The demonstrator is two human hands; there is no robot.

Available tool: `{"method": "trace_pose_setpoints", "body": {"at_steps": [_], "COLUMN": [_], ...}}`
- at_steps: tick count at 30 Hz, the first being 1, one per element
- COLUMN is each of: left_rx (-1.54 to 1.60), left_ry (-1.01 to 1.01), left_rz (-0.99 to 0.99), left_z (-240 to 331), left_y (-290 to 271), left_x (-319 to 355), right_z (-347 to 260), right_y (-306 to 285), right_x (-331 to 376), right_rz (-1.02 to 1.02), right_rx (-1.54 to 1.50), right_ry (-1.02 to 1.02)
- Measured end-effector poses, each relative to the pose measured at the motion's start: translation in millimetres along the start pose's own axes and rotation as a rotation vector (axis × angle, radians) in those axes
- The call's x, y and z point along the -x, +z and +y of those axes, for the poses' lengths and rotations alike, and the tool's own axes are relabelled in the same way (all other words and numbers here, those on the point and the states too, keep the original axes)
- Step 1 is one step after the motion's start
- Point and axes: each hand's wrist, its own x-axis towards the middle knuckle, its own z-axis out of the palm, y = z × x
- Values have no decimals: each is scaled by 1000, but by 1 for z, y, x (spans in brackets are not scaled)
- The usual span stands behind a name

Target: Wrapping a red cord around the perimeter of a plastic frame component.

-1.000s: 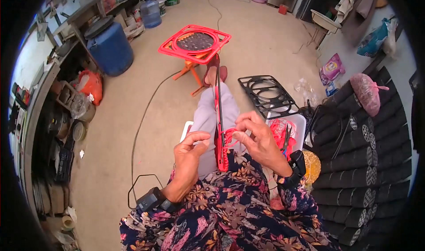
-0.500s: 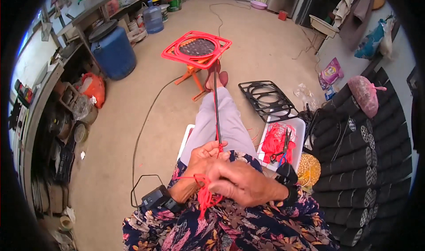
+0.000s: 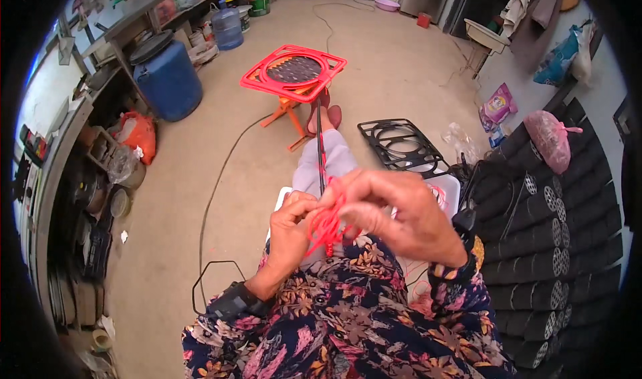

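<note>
A loose bundle of red cord (image 3: 326, 228) hangs between my two hands in front of my lap. My right hand (image 3: 404, 212) is raised, with its thumb and index finger closed on the bundle's upper part. On the other side, my left hand (image 3: 289, 235) pinches cord at the bundle's edge; its fingertips are partly hidden. A black strand with red cord along it (image 3: 321, 155) runs from my hands toward my feet. Below the bundle, a short red knotted length (image 3: 329, 250) shows against my clothes.
Beyond my knees, a red square frame (image 3: 249, 81) rests on an orange stand (image 3: 291, 121). A black frame (image 3: 388, 153) lies to the right, over a white tray (image 3: 453, 190). Black perforated cylinders (image 3: 528, 265) are stacked at the right. A blue barrel (image 3: 170, 81) stands at left.
My right hand has lifted and moved forward and right, raising the red bundle. My left hand has shifted slightly left. The right hand now covers much of the white tray and the scissors there.
</note>
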Motion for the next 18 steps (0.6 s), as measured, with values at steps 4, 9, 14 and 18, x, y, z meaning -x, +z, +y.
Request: {"method": "trace_pose_setpoints", "body": {"at_steps": [4,9,14,18], "left_rx": [122,310,272,146], "left_ry": [-177,-357,-469,-458], "left_rz": [78,101,136,127], "left_z": [7,9,-1,-9], "left_y": [-5,-6,-9,-12], "left_x": [-6,-11,-12,-7], "right_z": [24,105,135,143], "right_y": [-21,-16,27,56], "right_x": [3,25,31,29], "right_rz": [148,82,85,92], "right_rx": [251,432,-12,-524], "right_ry": [122,226,417,553]}}
